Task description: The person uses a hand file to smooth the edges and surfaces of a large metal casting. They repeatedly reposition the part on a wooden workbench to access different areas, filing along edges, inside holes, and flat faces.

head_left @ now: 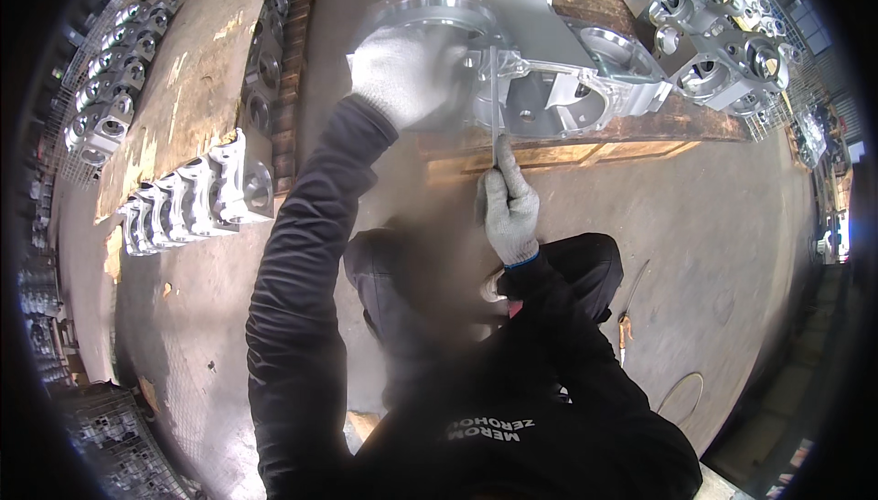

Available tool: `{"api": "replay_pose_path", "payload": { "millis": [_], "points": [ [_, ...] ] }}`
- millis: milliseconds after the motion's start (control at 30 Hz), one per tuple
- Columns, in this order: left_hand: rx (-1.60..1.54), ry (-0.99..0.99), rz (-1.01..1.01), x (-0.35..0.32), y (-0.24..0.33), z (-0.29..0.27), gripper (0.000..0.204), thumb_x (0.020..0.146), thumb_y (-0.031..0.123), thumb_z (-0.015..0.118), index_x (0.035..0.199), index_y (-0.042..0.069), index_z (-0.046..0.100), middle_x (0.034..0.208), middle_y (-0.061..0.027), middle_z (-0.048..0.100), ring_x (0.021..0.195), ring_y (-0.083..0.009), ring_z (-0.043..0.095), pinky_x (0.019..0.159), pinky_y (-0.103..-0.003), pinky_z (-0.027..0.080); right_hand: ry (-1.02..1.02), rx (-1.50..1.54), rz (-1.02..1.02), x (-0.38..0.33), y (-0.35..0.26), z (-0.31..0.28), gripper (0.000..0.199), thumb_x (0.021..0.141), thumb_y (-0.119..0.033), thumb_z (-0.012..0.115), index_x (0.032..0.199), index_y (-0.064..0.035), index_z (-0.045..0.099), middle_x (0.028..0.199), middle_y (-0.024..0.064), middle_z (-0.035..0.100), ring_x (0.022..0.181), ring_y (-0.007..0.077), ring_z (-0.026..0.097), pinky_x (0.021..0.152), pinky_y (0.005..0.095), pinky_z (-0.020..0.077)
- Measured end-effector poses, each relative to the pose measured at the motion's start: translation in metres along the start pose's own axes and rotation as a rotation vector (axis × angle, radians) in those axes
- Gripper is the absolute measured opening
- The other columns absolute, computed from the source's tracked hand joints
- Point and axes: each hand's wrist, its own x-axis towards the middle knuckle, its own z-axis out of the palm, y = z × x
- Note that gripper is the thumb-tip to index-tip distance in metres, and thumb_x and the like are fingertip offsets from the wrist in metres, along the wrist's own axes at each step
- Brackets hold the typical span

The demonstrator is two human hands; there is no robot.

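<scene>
Rows of grey metal castings (197, 194) line a board, more castings (709, 29) behind, a loose file (626, 313) on the floor.

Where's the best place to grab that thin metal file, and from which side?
Grip the thin file at its lower handle end, from below, nearest the person, as the right hand does. Its upper length lies against the grey metal casting, which the left hand steadies.

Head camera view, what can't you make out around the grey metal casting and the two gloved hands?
- Left side of the large grey metal casting: covered by the left hand in a white glove.
- Tip of the thin metal file: lost against the casting.
- Right hand in a grey glove: its fingers' grip is turned away from the camera.
- Stacked castings at the rim: bent, too small.
</scene>
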Motion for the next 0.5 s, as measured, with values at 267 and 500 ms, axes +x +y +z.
{"api": "replay_pose_path", "payload": {
  "millis": [267, 500],
  "points": [
    [-0.017, 0.066, 0.036, 0.001, -0.003, 0.006, 0.034, 0.106, 0.038, 0.055, 0.118, 0.012, 0.074, 0.093, -0.0168, 0.077, 0.082, -0.0369, 0.075, 0.076, -0.051, 0.059, -0.026, -0.030, -0.059, -0.009, 0.018, 0.007, 0.055, 0.112, -0.002, 0.054, 0.166, -0.0090, 0.046, 0.084, -0.0006, 0.060, 0.070, 0.0056, 0.054, 0.066, 0.0232, 0.0494],
    [0.030, -0.087, -0.035, 0.001, 0.007, -0.008, 0.042, 0.108, 0.040, 0.049, 0.123, 0.008, 0.071, 0.100, -0.0217, 0.077, 0.097, -0.0418, 0.074, 0.091, -0.054, 0.057, -0.178, -0.145, -0.079, -0.048, -0.006, -0.050, 0.049, 0.107, -0.003, 0.060, 0.156, -0.0003, 0.055, 0.150, 0.0221, 0.066, 0.133, 0.0174, 0.065, 0.107, 0.0300, 0.0508]
  ]
}}
